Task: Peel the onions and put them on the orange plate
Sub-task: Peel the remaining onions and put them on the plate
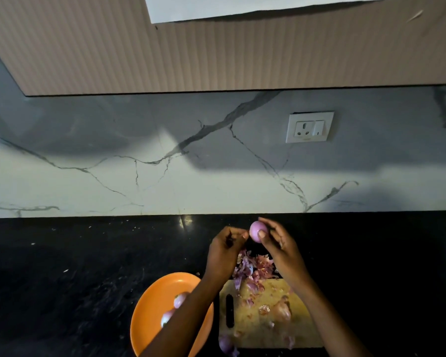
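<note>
The right hand pinches the onion at lower centre; the left hand, fingers curled beside it, seems to pinch skin; the plate lies lower left, nearer the left hand.

black stone countertop, kinda speckled, runs up to a white marble-look backsplash. sitting right on it: an orange plate lower middle, a yellowish cutting board just to its right, and a heap of purple onion skins spilling off the board's far edge onto the counter. one onion lies at the board's near left corner
</note>
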The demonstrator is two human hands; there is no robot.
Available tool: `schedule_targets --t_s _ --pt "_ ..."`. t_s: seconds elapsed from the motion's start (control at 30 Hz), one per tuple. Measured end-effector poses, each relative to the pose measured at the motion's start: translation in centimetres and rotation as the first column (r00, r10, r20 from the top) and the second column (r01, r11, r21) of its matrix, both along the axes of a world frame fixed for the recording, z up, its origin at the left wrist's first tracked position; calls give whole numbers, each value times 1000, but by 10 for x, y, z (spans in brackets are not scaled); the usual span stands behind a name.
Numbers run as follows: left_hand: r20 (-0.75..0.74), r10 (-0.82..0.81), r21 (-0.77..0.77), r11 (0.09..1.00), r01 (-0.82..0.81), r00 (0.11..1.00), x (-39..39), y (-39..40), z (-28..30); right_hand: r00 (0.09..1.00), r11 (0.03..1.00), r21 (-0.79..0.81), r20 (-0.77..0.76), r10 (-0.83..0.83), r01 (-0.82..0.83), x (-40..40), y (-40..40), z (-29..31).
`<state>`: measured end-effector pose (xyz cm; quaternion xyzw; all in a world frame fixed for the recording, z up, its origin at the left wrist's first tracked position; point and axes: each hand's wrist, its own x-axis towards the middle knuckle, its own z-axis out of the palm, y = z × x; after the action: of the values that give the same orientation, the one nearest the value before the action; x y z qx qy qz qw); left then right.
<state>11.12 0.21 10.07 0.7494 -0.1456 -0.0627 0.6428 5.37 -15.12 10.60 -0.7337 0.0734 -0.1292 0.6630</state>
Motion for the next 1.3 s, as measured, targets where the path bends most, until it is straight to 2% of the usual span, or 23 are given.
schedule_targets --t_s 0.13,0.23,0.3,0.4,0.5,0.57,0.63,0.73,0.9,1.17,1.3 --pt "23 75 29 997 -76 997 -4 -1 -4 999 1000 0 27 20 -20 0 5 1" --pt "18 144 65 987 -145 989 -6 -4 -6 999 998 -66 53 13 -9 2 11 1" --pt "-74 164 48 986 -161 984 -4 -6 -6 997 988 -153 77 4 8 5 15 -1" --pt "-370 134 -104 977 -185 919 -4 -12 -5 997 965 -261 80 18 3 9 20 -7" --pt "-472 118 -96 978 -184 874 -4 -18 -11 997 982 -190 80 0 15 4 24 -10" --pt "-520 194 -13 972 -235 832 -1 -12 -26 997 996 -84 74 30 -24 -1 25 -3" --pt "-566 231 7 961 -276 791 0 -3 -41 995 998 -43 86 50 -46 -5 25 8" --pt "-542 210 14 970 -241 814 2 5 -50 997 998 -69 77 2 3 -3 18 18" --pt "-459 91 -69 988 -138 884 2 5 -15 991 986 -115 65 -117 124 3 8 10" --pt "-321 -139 -152 984 94 937 0 -6 14 993 964 -245 73 -88 104 6 6 3" --pt "-339 -136 -171 982 82 931 -2 -9 12 989 948 -298 125 -75 110 3 4 4"
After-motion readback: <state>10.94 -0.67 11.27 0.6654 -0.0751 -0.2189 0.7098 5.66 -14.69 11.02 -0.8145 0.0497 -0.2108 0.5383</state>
